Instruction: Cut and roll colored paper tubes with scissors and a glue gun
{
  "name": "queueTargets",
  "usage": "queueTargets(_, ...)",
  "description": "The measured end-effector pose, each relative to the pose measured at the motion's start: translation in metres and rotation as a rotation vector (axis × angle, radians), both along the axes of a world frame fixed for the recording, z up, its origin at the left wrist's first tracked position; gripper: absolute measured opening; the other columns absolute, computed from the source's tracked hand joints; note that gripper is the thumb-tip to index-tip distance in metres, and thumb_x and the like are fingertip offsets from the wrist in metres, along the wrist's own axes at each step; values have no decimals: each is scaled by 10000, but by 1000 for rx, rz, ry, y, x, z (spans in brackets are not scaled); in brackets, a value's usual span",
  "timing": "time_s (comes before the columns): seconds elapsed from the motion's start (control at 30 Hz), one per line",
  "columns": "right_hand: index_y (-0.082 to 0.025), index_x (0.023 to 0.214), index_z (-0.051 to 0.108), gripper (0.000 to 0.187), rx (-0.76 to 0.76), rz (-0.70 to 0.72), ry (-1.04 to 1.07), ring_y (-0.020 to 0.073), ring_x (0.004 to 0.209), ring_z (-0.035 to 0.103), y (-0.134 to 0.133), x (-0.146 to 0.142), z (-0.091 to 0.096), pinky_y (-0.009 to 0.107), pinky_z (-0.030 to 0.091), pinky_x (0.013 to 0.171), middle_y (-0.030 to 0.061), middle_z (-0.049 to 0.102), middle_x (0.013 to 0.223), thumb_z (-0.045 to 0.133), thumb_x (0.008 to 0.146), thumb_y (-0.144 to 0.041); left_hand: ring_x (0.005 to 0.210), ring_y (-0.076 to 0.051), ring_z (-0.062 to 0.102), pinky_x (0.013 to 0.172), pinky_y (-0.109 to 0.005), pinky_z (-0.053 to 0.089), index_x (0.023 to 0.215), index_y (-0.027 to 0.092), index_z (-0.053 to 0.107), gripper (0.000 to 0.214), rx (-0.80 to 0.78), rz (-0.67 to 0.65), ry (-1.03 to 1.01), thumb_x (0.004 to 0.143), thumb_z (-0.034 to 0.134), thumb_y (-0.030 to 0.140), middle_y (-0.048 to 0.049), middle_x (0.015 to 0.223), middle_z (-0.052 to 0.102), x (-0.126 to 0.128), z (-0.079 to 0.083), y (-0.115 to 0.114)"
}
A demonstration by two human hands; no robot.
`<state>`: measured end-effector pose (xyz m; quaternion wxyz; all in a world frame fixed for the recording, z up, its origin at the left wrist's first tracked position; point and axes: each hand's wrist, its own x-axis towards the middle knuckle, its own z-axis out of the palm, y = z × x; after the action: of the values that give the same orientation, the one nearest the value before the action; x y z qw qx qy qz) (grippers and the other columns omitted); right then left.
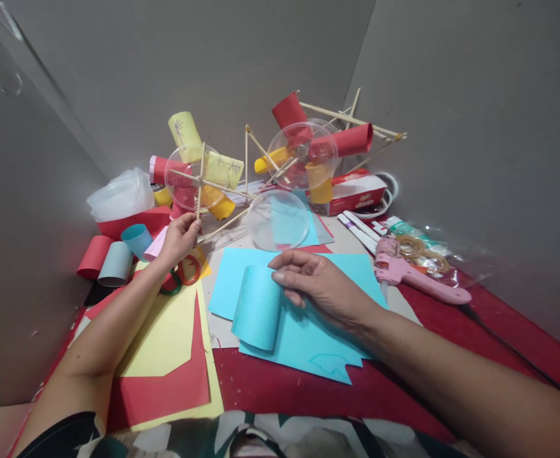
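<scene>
"What did we see the left hand (182, 234) doing?"

"We saw it left of centre, thumb and fingers closed on the lower end of a wooden stick (199, 200). The stick crossed others in front of a clear lid (174, 170) bearing yellow, red and orange paper rolls."

"And the right hand (315, 280)?"

"We found it near the middle, thumb and fingertips pinching the upper right edge of a blue roll (256, 308). That roll lay on blue sheets (303, 346) at near centre."

"What did we note on the left?"

"We counted a red roll (93, 256), a grey roll (114, 264) and a light-blue roll (135, 240) side by side, a whitish plastic bag (120, 194) farther back. Red and green scissor handles (198, 270) showed by the left forearm, next to a yellow sheet (160, 340)."

"And on the right?"

"We saw a pink glue gun (423, 280) beside rubber bands (411, 246). Farther off, more red and yellow rolls surrounded a second lid (303, 152); a third lid (277, 222) sat just beyond the right hand."
</scene>
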<state>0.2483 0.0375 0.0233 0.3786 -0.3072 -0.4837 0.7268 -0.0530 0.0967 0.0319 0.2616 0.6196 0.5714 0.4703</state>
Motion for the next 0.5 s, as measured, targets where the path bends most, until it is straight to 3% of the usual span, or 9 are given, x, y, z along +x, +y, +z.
queueTargets(0.33, -171, 873, 691, 365, 13, 38, -15, 65, 420, 456, -1, 1, 0, 168, 301, 391, -70, 533, 494, 900, 682, -402, 499, -106, 522, 486, -220, 409, 802, 205, 553, 190, -71, -78, 76, 868, 608, 374, 33, 646, 566, 8, -27, -4)
queueTargets(0.5, -170, 892, 680, 384, 16, 39, -26, 65, 418, 452, -1, 0, -1, 167, 304, 401, -71, 534, 481, 892, 695, -423, 486, -120, 532, 480, -229, 414, 784, 215, 515, 198, -108, -82, 53, 879, 582, 375, 42, 594, 525, 10, -30, -2)
